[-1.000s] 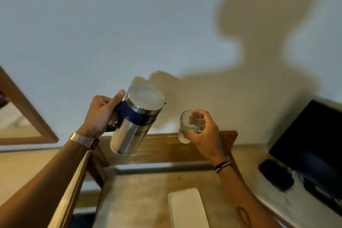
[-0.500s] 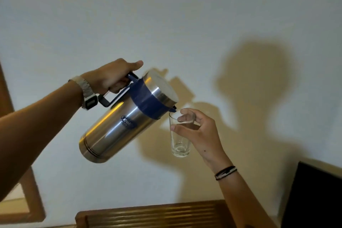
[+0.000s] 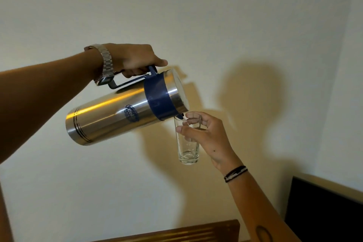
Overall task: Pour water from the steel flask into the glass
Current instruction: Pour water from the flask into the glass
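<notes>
flask (image 3: 125, 114) tipped further | spout now over glass (image 3: 188, 143) rim

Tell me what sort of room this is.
Probably a home or hotel room: plain cream wall, slatted brown wooden furniture top, and a flat black screen at lower right.

Plain pale wall under warm light

The wall (image 3: 216, 15) fills most of the view, with soft shadows across it. A slatted wooden edge (image 3: 186, 232) shows at the bottom, and a dark panel (image 3: 324, 212), perhaps a screen, sits at lower right.
</notes>
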Action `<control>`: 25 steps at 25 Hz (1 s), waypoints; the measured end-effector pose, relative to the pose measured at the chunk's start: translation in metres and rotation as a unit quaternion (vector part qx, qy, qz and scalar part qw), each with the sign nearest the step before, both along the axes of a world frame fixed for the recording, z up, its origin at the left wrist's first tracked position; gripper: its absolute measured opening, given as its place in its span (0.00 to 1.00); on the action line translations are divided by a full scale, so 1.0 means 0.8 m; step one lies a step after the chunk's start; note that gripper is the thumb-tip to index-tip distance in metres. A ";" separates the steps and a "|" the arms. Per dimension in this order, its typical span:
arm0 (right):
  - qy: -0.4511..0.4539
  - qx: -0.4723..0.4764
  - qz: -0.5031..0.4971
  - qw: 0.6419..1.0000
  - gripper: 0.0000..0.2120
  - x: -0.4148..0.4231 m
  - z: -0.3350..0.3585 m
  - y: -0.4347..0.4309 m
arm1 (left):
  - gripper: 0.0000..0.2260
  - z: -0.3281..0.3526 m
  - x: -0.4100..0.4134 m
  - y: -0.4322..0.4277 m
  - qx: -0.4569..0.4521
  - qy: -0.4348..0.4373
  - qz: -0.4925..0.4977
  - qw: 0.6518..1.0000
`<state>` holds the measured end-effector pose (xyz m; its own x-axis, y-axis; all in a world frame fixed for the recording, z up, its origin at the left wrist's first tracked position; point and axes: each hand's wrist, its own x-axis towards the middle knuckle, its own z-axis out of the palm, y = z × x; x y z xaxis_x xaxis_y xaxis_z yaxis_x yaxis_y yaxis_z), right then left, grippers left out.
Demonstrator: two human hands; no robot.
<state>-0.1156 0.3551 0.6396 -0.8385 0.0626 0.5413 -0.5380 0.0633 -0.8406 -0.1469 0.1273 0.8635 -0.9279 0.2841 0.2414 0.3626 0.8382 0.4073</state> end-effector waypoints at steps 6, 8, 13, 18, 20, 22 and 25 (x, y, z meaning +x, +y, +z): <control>0.001 0.007 -0.004 1.000 0.30 -0.003 0.004 0.001 | 0.35 0.021 0.001 0.022 -0.074 0.018 -0.002 0.997; 0.003 0.007 -0.001 1.000 0.28 -0.005 0.003 -0.002 | 0.37 0.026 0.001 0.028 -0.104 0.017 0.001 0.994; 0.002 -0.018 0.007 1.000 0.23 -0.011 0.004 -0.009 | 0.39 0.035 -0.003 0.026 -0.120 0.011 0.007 0.993; 0.005 -0.026 0.015 1.000 0.24 -0.013 0.010 -0.010 | 0.38 0.039 -0.005 0.023 -0.124 0.015 0.010 0.992; 0.001 -0.021 0.014 1.000 0.24 -0.016 0.009 -0.011 | 0.38 0.040 -0.006 0.024 -0.136 0.010 0.013 0.991; 0.000 -0.013 0.013 1.000 0.24 -0.017 0.011 -0.011 | 0.39 0.040 -0.007 0.024 -0.143 0.006 0.016 0.990; 0.006 -0.020 0.013 1.000 0.23 -0.019 0.015 -0.012 | 0.38 0.045 -0.004 0.026 -0.137 0.011 0.021 0.990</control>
